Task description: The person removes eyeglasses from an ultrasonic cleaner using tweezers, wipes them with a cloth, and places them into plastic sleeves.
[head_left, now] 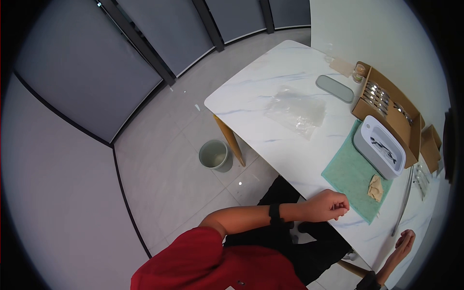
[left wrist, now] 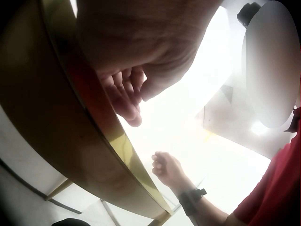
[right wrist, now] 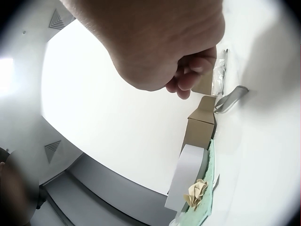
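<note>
My left hand [head_left: 325, 205] is held over the table's front edge, fingers loosely curled with nothing seen in them. It is nearest to the green cloth mat [head_left: 349, 166]. The right hand [head_left: 402, 245] hovers over the table's right part, its fingers bent and relaxed, near a long thin metal strip [head_left: 405, 203]. On the mat stands a white oval tub [head_left: 377, 159] with thin dark and shiny pieces inside. A crumpled beige cloth [head_left: 375, 189] lies beside the tub. In the right wrist view, the right hand [right wrist: 186, 75] likewise shows no object.
Behind the tub, an open cardboard box [head_left: 394, 104] holds several shiny metal pieces. A grey-green oblong tray [head_left: 334, 89], a small jar [head_left: 358, 73] and crumpled clear plastic [head_left: 297, 111] are farther back. Clear packets [head_left: 422, 182] lie at right; a bin [head_left: 215, 155] stands on the floor.
</note>
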The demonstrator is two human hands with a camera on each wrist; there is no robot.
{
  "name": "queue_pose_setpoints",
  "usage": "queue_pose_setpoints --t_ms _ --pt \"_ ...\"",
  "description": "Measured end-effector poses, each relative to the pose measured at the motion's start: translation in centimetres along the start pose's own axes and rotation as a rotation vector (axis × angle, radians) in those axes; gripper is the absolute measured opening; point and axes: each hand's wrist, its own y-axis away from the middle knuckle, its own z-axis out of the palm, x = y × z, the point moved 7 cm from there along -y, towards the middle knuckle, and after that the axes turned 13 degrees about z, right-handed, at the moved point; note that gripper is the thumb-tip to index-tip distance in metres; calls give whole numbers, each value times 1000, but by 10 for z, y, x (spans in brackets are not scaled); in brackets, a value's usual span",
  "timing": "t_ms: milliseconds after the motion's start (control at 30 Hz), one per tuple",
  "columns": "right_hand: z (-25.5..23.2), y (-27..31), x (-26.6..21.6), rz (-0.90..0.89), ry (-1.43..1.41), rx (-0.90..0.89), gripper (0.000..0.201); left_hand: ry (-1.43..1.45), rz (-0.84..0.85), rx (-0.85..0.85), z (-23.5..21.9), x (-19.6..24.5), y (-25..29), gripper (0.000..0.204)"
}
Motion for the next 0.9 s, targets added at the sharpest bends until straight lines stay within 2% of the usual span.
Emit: queue_pose_setpoints --t_ms 133,200,333,467,533,567,633,667,733,800,833,900 --pt "1 -1 0 33 -9 -6 29 22 -8 14 -1 -1 1 8" --pt "-2 -10 15 52 73 -138 30 28 -38 -12 1 -3 1 9" --pt "0 -11 26 84 63 -139 31 55 -24 28 0 -2 -1 10" --pt "13 -5 10 -213 70 -56 13 32 -35 35 1 -1 0 11" --pt "23 6 -4 -153 144 -45 18 -163 56 47 -2 4 -1 9" --pt "26 2 0 -166 205 -58 16 -172 22 43 -3 9 -1 9" --pt "23 5 2 -112 306 -85 13 -201 147 75 -3 4 1 9" --pt "23 6 7 -124 254 -110 12 -199 177 71 -2 -4 3 7" --pt "40 28 -34 -143 396 -49 11 -160 14 3 -7 -5 6 7" --pt "47 31 -41 -161 404 -12 13 -107 50 54 -10 -4 6 6" --pt "45 36 -47 -167 413 4 16 -93 -17 32 -7 -1 7 5" --pt "46 38 -53 -173 427 21 20 -45 -43 27 -6 0 6 5"
